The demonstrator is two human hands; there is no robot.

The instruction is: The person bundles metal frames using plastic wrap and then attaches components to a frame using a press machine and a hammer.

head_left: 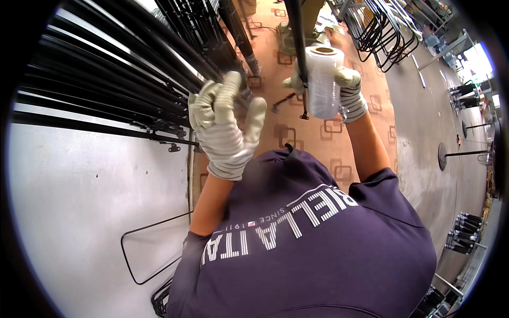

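Observation:
Both my hands wear pale work gloves. My right hand point(347, 87) grips a roll of clear stretch film point(324, 80), held upright with its cardboard core on top. A thin black metal rod point(298, 42) runs down just left of the roll and touches it. My left hand point(225, 124) is raised with fingers spread and holds nothing. It hovers in front of a bundle of long black metal rods point(175, 55) whose lower ends carry small fittings.
A white surface point(79, 201) lies at left with a bent black wire frame point(154, 249) on it. Patterned orange floor point(328, 138) shows below. Stacked black wire frames point(379, 32) stand at upper right, and black pole stands point(456, 155) at far right.

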